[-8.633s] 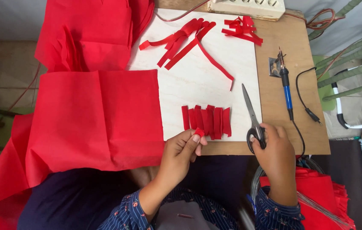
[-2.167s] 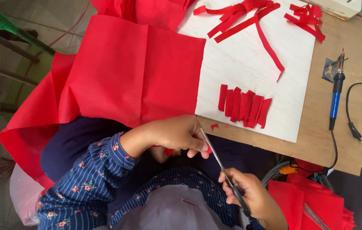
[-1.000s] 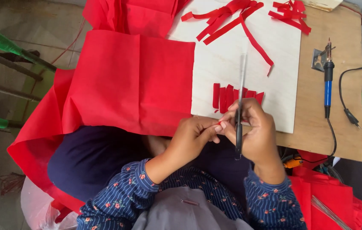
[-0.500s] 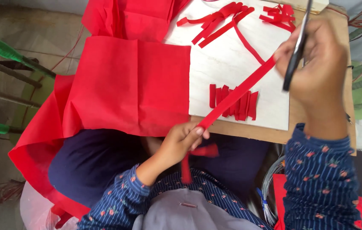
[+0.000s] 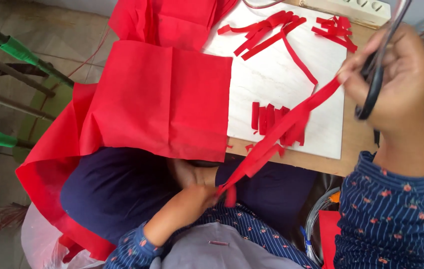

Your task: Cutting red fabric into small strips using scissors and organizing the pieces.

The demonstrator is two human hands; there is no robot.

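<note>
— What have your hands got?

— Your left hand (image 5: 187, 206) pinches the low end of a red strip (image 5: 276, 133) down near your lap. Your right hand (image 5: 396, 94) (raised, fist closed around black scissors (image 5: 377, 69)) seems to nip the strip's upper end, though that's blurred.

— And the strip?

— It's stretched diagonally above the white board (image 5: 281, 74), over the short red pieces (image 5: 271, 117).

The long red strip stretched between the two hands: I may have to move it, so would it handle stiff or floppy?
Probably floppy: the long red strip looks thin and stays straight only because the left hand and right hand pull it taut. Likely very light, like the curled strips on the white board.
</note>
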